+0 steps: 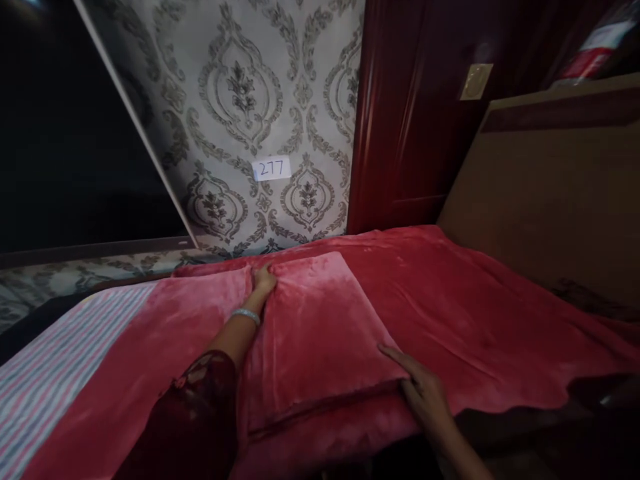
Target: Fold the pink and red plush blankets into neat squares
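Note:
A plush red blanket (320, 333) lies spread over a surface, with a part of it folded over into a layered panel in the middle. My left hand (265, 279), with a bracelet on the wrist, grips the panel's far left corner, where the fabric puckers; its fingertips are partly hidden. At the near right corner of the same panel, my right hand (423, 383) holds the edge, one finger stretched over the top and the others partly out of sight. More red fabric extends flat to the left and right of the panel.
A striped cloth (75, 353) lies at the left, under a large dark screen (80, 133). Behind are patterned wallpaper with a paper label (271, 168) reading 277 and a dark red wood panel (395, 120). A cardboard box (560, 193) stands at right, a bottle (595, 50) above it.

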